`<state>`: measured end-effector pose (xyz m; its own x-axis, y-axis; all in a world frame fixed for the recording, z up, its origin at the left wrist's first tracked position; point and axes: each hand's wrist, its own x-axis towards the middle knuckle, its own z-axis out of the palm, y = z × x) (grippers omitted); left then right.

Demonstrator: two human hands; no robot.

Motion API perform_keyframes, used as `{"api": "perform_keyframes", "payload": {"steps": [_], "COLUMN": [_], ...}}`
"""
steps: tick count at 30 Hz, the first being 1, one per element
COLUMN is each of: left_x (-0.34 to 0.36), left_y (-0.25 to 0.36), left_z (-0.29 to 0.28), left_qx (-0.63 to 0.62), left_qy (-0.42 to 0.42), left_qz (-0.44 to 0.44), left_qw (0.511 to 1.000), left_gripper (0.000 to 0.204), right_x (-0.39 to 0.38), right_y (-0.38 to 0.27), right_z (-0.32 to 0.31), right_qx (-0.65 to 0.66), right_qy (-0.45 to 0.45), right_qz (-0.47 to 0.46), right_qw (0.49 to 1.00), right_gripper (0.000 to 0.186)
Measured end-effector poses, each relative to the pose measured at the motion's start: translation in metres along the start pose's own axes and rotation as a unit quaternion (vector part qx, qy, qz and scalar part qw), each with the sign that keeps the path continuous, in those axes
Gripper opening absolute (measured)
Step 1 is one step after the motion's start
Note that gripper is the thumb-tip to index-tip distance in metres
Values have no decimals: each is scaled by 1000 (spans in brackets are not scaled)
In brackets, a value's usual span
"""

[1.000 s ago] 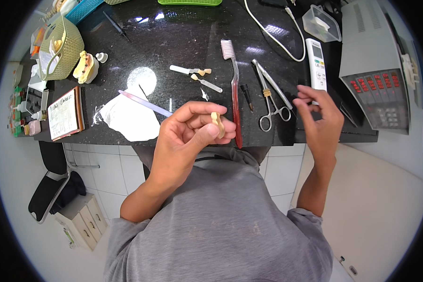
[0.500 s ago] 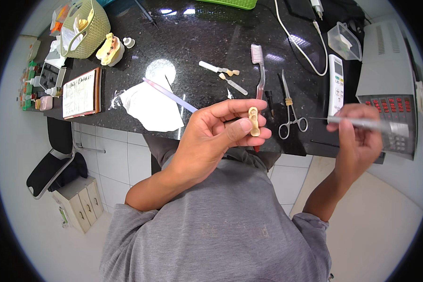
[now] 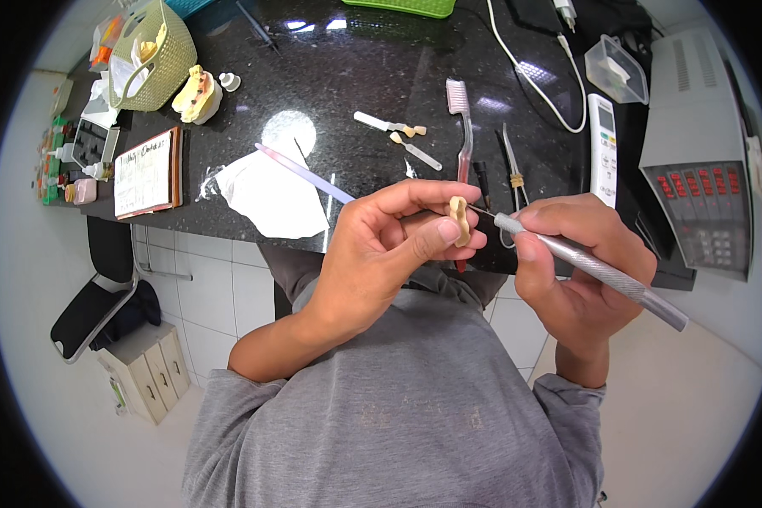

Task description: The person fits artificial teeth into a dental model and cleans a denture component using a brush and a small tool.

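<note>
My left hand [image 3: 368, 258] pinches a small cream, lobed piece, like dental bridgework [image 3: 457, 212], upright between thumb and fingers. My right hand [image 3: 580, 309] grips a silver pen-shaped tool [image 3: 614, 278] with a knurled handle; its thin tip reaches toward the piece, and I cannot tell whether they touch. Just beyond my hands lie a red-handled toothbrush [image 3: 462, 144], a small dark pointed object [image 3: 481, 176] and a metal clamp [image 3: 510, 157] with scissor handles, partly hidden. Two shade sticks [image 3: 419, 155] with tooth-shaped tips lie on the black speckled counter [image 3: 372, 59].
Left: white paper [image 3: 267, 195] under a purple stick [image 3: 309, 176], a notebook [image 3: 144, 173], a dental cast [image 3: 195, 93], an olive basket [image 3: 157, 76]. Right: a white remote [image 3: 602, 144], a white cable [image 3: 538, 89], a clear box [image 3: 614, 72], a grey machine [image 3: 694, 161]. Green tray [image 3: 398, 10] at back.
My right hand, empty a second ago, has taken up the silver tool and brought it leftward to the cream piece. The view has shifted slightly; my left hand still holds the piece.
</note>
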<state>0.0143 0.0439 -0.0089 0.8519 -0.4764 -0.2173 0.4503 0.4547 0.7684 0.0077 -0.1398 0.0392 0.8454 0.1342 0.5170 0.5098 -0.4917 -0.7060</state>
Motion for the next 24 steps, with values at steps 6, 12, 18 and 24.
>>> {"api": "perform_keyframes", "payload": {"steps": [6,12,18,24], "left_x": [1,1,2,4], "left_y": [-3,-6,-7,-4], "left_z": [-1,0,-1,4], "left_qx": [11,37,54,37], "left_qy": [5,10,11,9], "left_qz": [16,23,22,-3], "left_qw": [1000,999,998,999], "left_gripper": [31,32,34,34], "right_x": [5,-1,-21,-32], "right_y": [-1,6,16,15], "right_z": [-4,0,10,13], "right_qx": [-51,20,154,144], "right_qy": [-58,-36,47,114], "right_qz": [-45,39,170,138], "right_qw": [996,998,972,973], "right_gripper": [12,9,6,7]}}
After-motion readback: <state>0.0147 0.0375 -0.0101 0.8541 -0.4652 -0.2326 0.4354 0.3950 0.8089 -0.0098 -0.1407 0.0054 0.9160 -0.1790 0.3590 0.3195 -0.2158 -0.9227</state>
